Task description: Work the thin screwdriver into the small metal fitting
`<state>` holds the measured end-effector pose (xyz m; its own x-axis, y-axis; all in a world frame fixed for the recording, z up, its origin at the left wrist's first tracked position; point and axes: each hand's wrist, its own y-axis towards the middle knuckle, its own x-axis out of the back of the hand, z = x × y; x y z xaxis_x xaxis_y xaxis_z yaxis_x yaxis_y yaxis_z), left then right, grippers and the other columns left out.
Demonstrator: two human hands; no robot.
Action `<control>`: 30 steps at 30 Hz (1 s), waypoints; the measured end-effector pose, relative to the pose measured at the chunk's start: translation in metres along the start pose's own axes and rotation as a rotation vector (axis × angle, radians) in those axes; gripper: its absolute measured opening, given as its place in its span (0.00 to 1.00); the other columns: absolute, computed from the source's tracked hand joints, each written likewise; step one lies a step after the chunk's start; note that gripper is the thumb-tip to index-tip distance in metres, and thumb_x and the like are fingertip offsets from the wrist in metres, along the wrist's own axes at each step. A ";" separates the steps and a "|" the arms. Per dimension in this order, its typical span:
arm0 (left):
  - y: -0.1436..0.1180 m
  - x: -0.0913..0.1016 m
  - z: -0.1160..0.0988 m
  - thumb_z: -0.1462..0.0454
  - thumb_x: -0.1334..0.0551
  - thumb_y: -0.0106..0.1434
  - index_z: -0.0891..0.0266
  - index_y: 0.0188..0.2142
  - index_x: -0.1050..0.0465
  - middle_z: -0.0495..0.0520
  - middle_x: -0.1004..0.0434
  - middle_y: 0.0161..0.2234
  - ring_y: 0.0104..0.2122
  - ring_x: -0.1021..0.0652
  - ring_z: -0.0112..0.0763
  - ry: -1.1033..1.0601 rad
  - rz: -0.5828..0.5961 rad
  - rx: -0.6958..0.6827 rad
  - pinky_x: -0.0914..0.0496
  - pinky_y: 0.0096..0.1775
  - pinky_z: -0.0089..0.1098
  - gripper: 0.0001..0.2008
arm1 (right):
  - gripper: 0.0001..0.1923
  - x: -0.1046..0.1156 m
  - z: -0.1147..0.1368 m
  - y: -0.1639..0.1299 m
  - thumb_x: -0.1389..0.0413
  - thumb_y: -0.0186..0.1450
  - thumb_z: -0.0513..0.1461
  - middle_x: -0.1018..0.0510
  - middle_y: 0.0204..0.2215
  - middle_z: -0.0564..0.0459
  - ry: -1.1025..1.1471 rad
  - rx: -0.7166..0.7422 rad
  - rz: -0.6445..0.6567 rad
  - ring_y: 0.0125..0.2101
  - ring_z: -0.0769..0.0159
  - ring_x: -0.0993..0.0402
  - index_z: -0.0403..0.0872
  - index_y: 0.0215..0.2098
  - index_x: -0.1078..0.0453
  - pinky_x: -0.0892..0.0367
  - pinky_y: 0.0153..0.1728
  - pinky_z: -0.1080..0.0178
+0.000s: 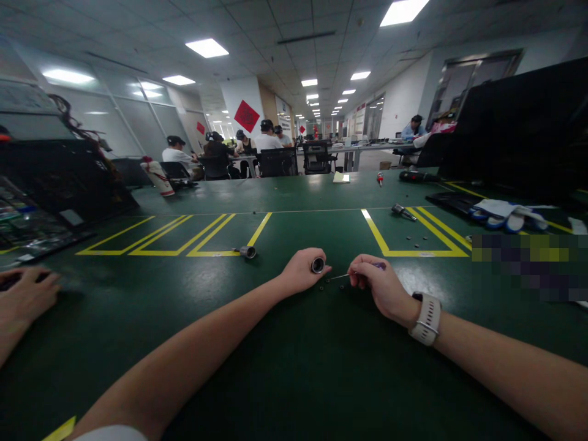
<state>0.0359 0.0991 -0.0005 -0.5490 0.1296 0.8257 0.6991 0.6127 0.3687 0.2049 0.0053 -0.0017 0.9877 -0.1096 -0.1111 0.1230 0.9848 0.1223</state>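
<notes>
My left hand [301,271] is closed around a hollow metal cylinder [318,264], its round open end facing me. In my right hand [376,283] is a thin screwdriver [340,277] with a purple handle, gripped between the fingers. Its shaft points left, toward small dark ring-like pieces [341,286] lying on the green table [294,367] between my hands. Left of my left hand, a similar metal cylinder with a narrow stem [248,252] rests on its side.
Another stemmed metal part [403,212] lies at the right, with small rings nearby. Beyond are gloves [509,214], a power tool [418,176] and a red-handled tool [380,178]. Another person's hand [30,291] is at the left edge. Yellow tape [427,253] marks the table.
</notes>
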 end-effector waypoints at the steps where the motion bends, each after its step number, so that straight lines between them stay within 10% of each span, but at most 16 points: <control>1: 0.000 0.000 0.000 0.61 0.39 0.55 0.62 0.24 0.37 0.46 0.36 0.24 0.25 0.33 0.26 -0.003 0.014 -0.008 0.40 0.28 0.28 0.09 | 0.08 0.001 0.000 0.000 0.46 0.53 0.37 0.34 0.13 0.57 0.015 0.008 -0.020 0.17 0.70 0.41 0.46 0.17 0.33 0.48 0.20 0.64; 9: 0.001 0.004 -0.006 0.53 0.42 0.57 0.63 0.29 0.34 0.48 0.34 0.26 0.27 0.33 0.27 0.000 0.113 -0.014 0.40 0.28 0.28 0.15 | 0.06 0.005 0.000 0.004 0.43 0.55 0.43 0.29 0.23 0.56 0.081 0.069 -0.209 0.25 0.67 0.35 0.48 0.26 0.32 0.41 0.26 0.64; 15: -0.002 0.007 -0.008 0.56 0.43 0.59 0.64 0.29 0.34 0.51 0.34 0.31 0.30 0.32 0.29 0.030 0.193 -0.136 0.37 0.31 0.29 0.12 | 0.12 -0.001 -0.003 0.005 0.46 0.61 0.45 0.25 0.33 0.51 -0.121 0.059 0.026 0.39 0.61 0.30 0.47 0.35 0.28 0.38 0.43 0.57; 21: -0.010 0.012 -0.014 0.60 0.44 0.61 0.63 0.34 0.32 0.53 0.32 0.32 0.33 0.31 0.31 0.004 0.192 -0.165 0.35 0.35 0.32 0.08 | 0.10 -0.008 0.006 0.001 0.49 0.63 0.44 0.25 0.34 0.52 -0.363 0.109 0.165 0.37 0.62 0.30 0.47 0.35 0.30 0.36 0.39 0.59; 30: -0.005 0.039 0.016 0.62 0.51 0.63 0.65 0.32 0.31 0.55 0.30 0.32 0.36 0.29 0.33 0.035 -0.324 -0.029 0.34 0.40 0.34 0.13 | 0.08 -0.034 0.014 0.005 0.50 0.64 0.39 0.26 0.39 0.48 -0.837 0.398 0.270 0.40 0.61 0.31 0.46 0.40 0.32 0.36 0.42 0.57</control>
<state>0.0033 0.1130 0.0234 -0.7293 -0.0954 0.6775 0.5037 0.5952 0.6261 0.1733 0.0120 0.0161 0.7172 -0.0981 0.6899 -0.2472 0.8898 0.3835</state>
